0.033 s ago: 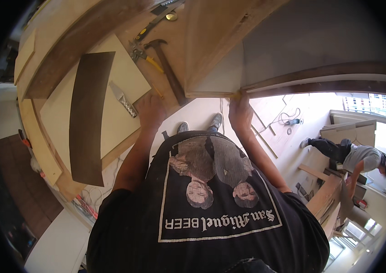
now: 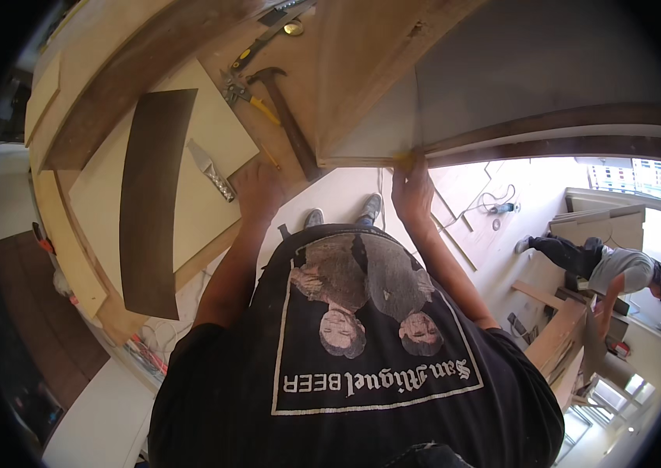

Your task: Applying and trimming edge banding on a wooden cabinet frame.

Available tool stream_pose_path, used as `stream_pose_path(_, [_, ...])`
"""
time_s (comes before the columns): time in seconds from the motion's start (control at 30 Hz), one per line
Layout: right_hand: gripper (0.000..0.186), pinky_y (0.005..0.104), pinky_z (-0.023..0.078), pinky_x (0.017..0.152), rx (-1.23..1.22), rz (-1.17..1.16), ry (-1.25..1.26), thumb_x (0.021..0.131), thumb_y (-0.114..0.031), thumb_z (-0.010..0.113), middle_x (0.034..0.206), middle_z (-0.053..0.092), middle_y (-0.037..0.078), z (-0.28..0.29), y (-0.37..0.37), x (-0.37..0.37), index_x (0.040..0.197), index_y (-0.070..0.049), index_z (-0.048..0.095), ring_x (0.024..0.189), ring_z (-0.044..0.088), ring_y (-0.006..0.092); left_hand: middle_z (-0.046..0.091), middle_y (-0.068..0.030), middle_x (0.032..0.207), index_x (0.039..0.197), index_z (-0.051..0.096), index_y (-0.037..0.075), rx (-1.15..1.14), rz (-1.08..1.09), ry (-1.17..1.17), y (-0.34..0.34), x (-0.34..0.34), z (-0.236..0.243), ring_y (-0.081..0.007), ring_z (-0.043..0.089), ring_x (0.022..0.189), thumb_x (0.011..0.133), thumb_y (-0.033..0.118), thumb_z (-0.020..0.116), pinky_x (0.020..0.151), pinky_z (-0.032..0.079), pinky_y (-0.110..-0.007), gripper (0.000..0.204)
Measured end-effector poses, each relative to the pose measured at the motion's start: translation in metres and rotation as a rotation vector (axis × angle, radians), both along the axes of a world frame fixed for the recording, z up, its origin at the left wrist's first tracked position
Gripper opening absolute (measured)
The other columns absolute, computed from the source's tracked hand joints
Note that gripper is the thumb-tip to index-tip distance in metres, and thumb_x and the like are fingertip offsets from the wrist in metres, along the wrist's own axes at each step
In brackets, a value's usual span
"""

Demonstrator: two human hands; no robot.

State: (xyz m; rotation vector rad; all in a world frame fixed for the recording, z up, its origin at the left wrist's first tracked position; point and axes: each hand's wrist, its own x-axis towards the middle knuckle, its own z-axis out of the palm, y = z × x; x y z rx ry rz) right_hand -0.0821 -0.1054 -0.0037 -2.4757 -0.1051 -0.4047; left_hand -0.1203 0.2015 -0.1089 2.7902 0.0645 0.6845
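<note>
1. Head view: the left grip (image 2: 260, 191) rests at the near edge of the table (image 2: 299, 66), fingers bent and turned away from the body; whether they clasp anything, I cannot tell.
2. The right grip (image 2: 414, 191) is raised, its fingertips at a small yellow thing (image 2: 404, 159) under the lower edge of a wooden panel (image 2: 373, 86). Whether the fingers are closed around the yellow thing or only press on it, I cannot tell.
3. The wooden panel rises just beyond the right grip; a grey panel (image 2: 533, 70) extends from it, beyond that grip and to its right.
4. Just beyond the left grip lies a pencil (image 2: 271, 157); farther off in that direction are a hammer (image 2: 287, 117) and yellow-handled pliers (image 2: 251, 97).
5. Left of the left grip, a scraper (image 2: 212, 170) lies on a pale board (image 2: 225, 129), its handle end near the hand. A long dark strip (image 2: 155, 195) lies across the same board, farther left.
6. Well to the right of the right grip, a power tool (image 2: 503, 208) sits on the floor (image 2: 455, 242), and farther right another person (image 2: 619, 269) bends over planks (image 2: 563, 335).
</note>
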Motion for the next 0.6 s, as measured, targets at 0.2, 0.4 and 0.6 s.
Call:
stream_pose_path(0.2, [0.050, 0.0552, 0.055, 0.081, -0.131, 0.018, -0.068, 0.093, -0.004, 0.059, 0.112, 0.066, 0.031, -0.020, -0.008, 0.018, 0.141, 0.005, 0.046, 0.096, 0.067, 0.0495, 0.065, -0.0106, 0.111, 0.098, 0.064, 0.007, 0.022, -0.005, -0.044, 0.000, 0.000, -0.004, -0.0348, 0.060, 0.101, 0.087, 0.015, 0.066, 0.086, 0.048, -0.048, 0.014])
stream_pose_path(0.4, [0.025, 0.0517, 0.057, 0.069, -0.373, -0.055, 0.106, 0.094, -0.017, 0.062, 0.083, 0.074, 0.017, 0.001, -0.004, 0.032, 0.115, -0.005, 0.067, 0.072, 0.072, 0.0402, 0.065, -0.0105, 0.111, 0.098, 0.065, 0.007, 0.005, 0.017, 0.005, 0.001, -0.001, -0.006, -0.0351, 0.060, 0.103, 0.087, 0.016, 0.065, 0.088, 0.048, -0.048, 0.014])
stream_pose_path(0.6, [0.021, 0.0495, 0.055, 0.067, -0.598, 0.001, 0.213, 0.094, -0.027, 0.065, 0.085, 0.071, 0.017, -0.004, -0.003, 0.035, 0.100, -0.008, 0.071, 0.074, 0.072, 0.0371, 0.065, -0.0108, 0.113, 0.101, 0.067, 0.008, -0.012, 0.047, 0.098, 0.002, 0.001, -0.010, -0.0352, 0.059, 0.106, 0.087, 0.017, 0.065, 0.092, 0.046, -0.049, 0.017])
